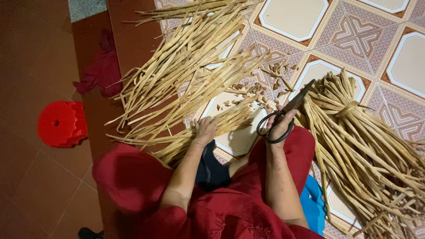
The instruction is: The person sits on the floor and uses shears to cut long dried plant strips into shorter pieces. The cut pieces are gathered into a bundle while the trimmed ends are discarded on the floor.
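Plainly, the right hand [280,126] gripped black scissors [285,116] at frame centre, blades nearly shut, while the left hand [204,130] clasped a bundle of strips [208,128] lying centre-left. Loosely held strips could slip, giving uneven cuts or nicked fingers.

**No packaging or signage in view**

No package, label, sign or screen shows anywhere in this scene. Nothing wrapped, boxed or bagged lies on the floor, near or far, left or right, and no printed tag or sticker can be made out on any surface.
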